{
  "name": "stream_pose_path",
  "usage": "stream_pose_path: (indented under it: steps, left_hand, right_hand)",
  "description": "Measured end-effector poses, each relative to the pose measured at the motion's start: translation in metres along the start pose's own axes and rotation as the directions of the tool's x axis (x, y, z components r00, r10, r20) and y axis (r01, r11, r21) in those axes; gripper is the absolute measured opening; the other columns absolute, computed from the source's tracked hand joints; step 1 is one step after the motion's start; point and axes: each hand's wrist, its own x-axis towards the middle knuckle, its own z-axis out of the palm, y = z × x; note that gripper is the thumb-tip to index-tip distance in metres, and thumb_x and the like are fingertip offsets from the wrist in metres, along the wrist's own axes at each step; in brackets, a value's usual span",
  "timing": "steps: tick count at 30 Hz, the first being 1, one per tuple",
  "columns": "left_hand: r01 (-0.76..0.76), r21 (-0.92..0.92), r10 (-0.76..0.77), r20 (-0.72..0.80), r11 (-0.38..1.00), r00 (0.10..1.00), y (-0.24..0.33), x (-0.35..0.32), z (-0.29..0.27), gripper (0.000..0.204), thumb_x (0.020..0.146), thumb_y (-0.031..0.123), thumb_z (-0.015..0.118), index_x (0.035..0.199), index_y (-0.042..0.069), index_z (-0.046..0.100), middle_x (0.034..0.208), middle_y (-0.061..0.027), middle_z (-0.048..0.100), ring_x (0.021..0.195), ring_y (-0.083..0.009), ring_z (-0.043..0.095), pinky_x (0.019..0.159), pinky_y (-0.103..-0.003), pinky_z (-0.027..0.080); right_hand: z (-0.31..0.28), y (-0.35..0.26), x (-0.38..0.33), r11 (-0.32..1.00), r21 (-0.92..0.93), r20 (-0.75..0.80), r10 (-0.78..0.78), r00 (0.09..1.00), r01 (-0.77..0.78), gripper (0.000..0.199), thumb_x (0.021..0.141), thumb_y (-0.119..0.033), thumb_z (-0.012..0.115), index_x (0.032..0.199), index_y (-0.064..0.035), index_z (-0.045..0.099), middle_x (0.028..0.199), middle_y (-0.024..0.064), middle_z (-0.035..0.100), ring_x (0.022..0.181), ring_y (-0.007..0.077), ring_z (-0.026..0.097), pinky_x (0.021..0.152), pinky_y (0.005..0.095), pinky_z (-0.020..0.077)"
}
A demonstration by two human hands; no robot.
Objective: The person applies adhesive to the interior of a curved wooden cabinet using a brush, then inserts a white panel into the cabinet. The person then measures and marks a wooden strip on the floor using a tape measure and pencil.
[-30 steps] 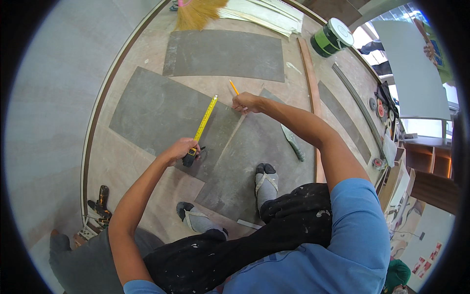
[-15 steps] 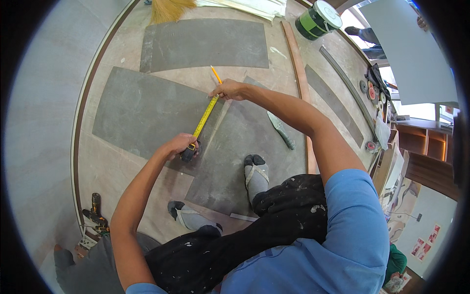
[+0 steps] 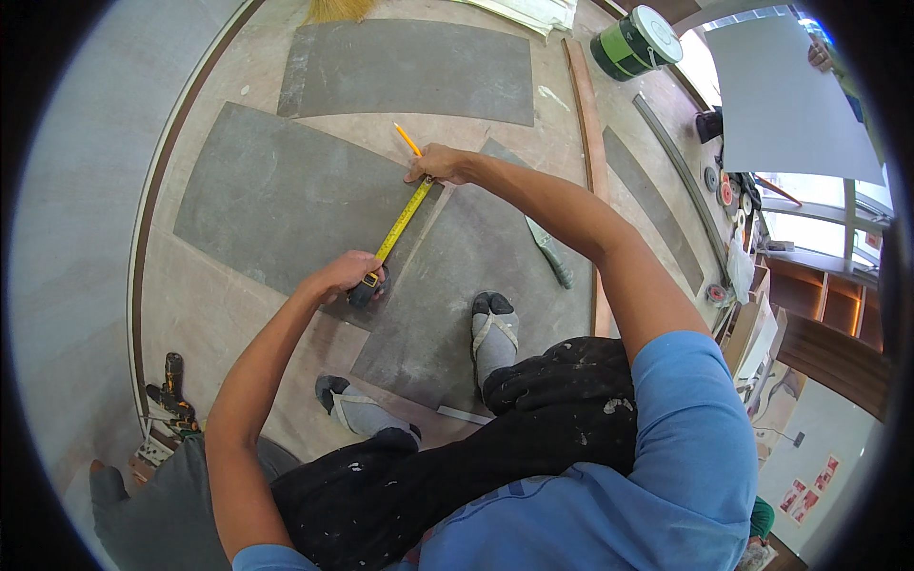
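Observation:
My left hand [image 3: 349,273] grips the dark case of a tape measure [image 3: 365,289]. Its yellow blade [image 3: 406,219] runs up and rightward across a grey tile [image 3: 286,205] on the floor. At the blade's far end, my right hand [image 3: 440,165] holds the tip close to the tile's edge. An orange pencil [image 3: 407,139] sticks out from the same right hand. Beside this tile, a second grey tile [image 3: 457,285] lies under my right foot, with a knife-like tool [image 3: 549,255] with a pale blade on it.
Another grey panel [image 3: 409,71] lies farther off. A long wooden strip [image 3: 588,143] and a metal strip [image 3: 681,176] run along the right. A green and black bucket [image 3: 636,43] stands at the back. At far left is a drill [image 3: 174,390]. Another person's hand [image 3: 819,53] holds a white board [image 3: 790,105].
The view has shifted slightly, and the other person's white board stands differently at the upper right. Both my hands keep their hold on the tape measure.

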Motion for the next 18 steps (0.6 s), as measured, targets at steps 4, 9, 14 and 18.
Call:
stream_pose_path:
  steps: [4,9,14,18]
  left_hand:
    - [-0.049,0.024,0.048,0.01,0.999,0.999,-0.003,0.003,0.003,0.035,0.108,0.029,0.046,0.09,0.004,0.063,0.08,-0.0089,0.068,0.07,-0.0181,0.067,0.068,-0.032,0.055]
    - [-0.042,-0.107,0.048,0.046,0.993,0.998,-0.014,0.003,0.014,0.037,0.108,0.031,0.047,0.089,0.005,0.063,0.08,-0.008,0.069,0.071,-0.0174,0.067,0.07,-0.032,0.053]
    - [-0.072,-0.106,0.073,0.006,0.992,0.997,-0.081,-0.008,0.029,0.039,0.108,0.034,0.048,0.088,0.004,0.063,0.081,-0.0086,0.068,0.071,-0.0183,0.066,0.069,-0.033,0.053]
    - [0.036,-0.097,-0.035,0.008,0.995,0.999,-0.12,-0.027,0.017,0.041,0.108,0.038,0.05,0.09,0.004,0.064,0.082,-0.0084,0.069,0.073,-0.0185,0.067,0.071,-0.033,0.053]
  right_hand:
    - [0.001,-0.004,-0.004,0.999,-0.029,-0.015,-0.015,1.0,0.015,0.025,0.084,-0.018,0.08,0.093,0.0018,0.067,0.083,0.0072,0.057,0.075,0.0196,0.054,0.065,0.0388,0.0423]
    - [0.005,-0.004,-0.002,0.99,-0.137,-0.145,-0.062,0.988,0.042,0.029,0.087,-0.019,0.077,0.098,0.0073,0.069,0.089,0.0119,0.063,0.081,0.0227,0.06,0.072,0.0404,0.0479]
    - [-0.01,0.001,0.012,0.866,-0.475,-0.141,-0.252,0.957,0.158,0.022,0.083,-0.02,0.079,0.091,-0.0004,0.073,0.083,0.0104,0.066,0.08,0.0233,0.063,0.073,0.0415,0.0499]
    - [-0.005,0.009,0.018,0.914,-0.399,-0.268,-0.197,0.943,0.078,0.024,0.076,-0.024,0.084,0.083,-0.005,0.071,0.073,0.0081,0.066,0.071,0.0244,0.064,0.069,0.0411,0.051]
